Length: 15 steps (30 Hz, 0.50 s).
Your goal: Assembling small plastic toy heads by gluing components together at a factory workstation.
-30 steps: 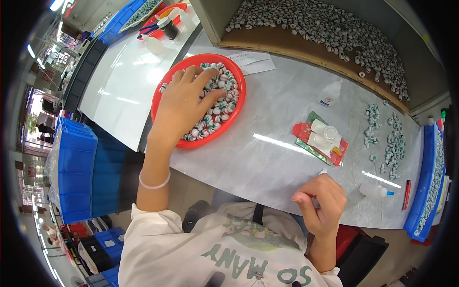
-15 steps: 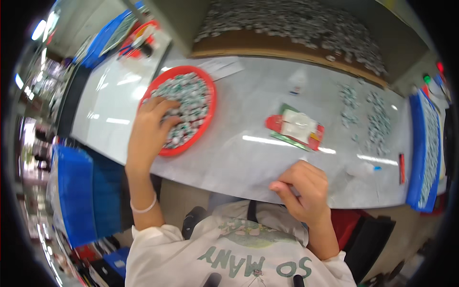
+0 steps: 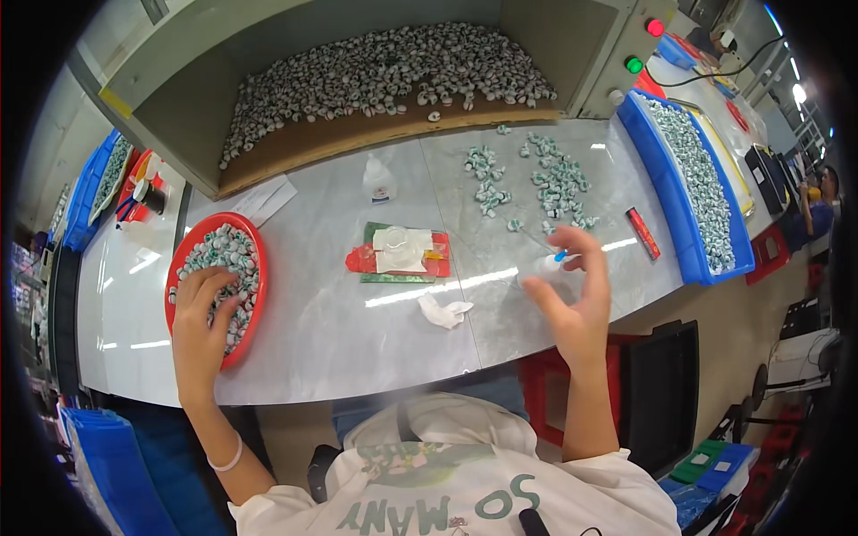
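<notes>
My left hand rests in a red round bowl of small white and green parts. Its fingertips touch the parts, with the thumb apart from the fingers; nothing shows held. My right hand hovers over the table, thumb and fingers spread around a small clear bottle with a blue tip. No firm grip on the bottle shows. Left of that hand lies a crumpled white tissue. Farther back is a red and green pad topped with a white sheet.
A white bottle stands mid-table. Loose parts lie in groups to its right. A red marker-like stick lies beside a filled blue bin. At the back, an open box with red and green lamps holds many parts.
My right hand has moved right, away from the tissue, and opened around the blue-tipped bottle. My left hand stays in the bowl. The whole view has turned to the right.
</notes>
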Tool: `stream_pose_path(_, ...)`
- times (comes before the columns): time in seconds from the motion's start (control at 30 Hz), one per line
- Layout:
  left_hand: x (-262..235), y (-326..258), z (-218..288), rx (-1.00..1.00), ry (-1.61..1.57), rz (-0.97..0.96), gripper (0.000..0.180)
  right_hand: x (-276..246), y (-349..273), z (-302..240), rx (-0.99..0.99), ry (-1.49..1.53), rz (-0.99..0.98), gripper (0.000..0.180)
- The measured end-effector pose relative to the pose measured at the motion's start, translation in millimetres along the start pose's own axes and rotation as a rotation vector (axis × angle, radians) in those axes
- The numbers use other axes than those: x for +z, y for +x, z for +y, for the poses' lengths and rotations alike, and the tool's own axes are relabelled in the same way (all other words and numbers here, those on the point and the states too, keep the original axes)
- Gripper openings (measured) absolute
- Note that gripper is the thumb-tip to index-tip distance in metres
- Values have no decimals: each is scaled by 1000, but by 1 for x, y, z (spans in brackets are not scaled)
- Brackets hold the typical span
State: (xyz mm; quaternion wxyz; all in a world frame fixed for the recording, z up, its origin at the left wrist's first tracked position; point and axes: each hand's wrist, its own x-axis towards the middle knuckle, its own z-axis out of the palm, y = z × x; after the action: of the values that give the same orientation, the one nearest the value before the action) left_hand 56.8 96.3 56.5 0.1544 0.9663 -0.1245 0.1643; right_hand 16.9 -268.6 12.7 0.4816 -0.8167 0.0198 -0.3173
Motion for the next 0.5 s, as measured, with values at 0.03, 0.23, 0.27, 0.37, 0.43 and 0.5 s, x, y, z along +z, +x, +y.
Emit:
stream_pose_path(0.03,-2,-1,1,-27,0,-12,19,2,1,0,41,-44,-91,38)
stream_pose_path(0.23,-11,-10,-6,-110,31,63,18,-11,15,3,198,-75,-318,22)
stream_pose_path(0.27,-11,-10,-7,-110,24,72,18,-20,24,3,115,-32,-366,22)
stream_pose_path(0.37,-11,-10,-9,-202,-77,87,20,-41,56,5,33,3,-401,19)
stream_pose_path(0.43,-7,-7,-10,-243,-47,18,28,-51,81,20,109,130,-304,18)
stream_pose_path(0.5,6,-6,-12,-171,-25,39,32,-64,106,40,122,48,-219,19)
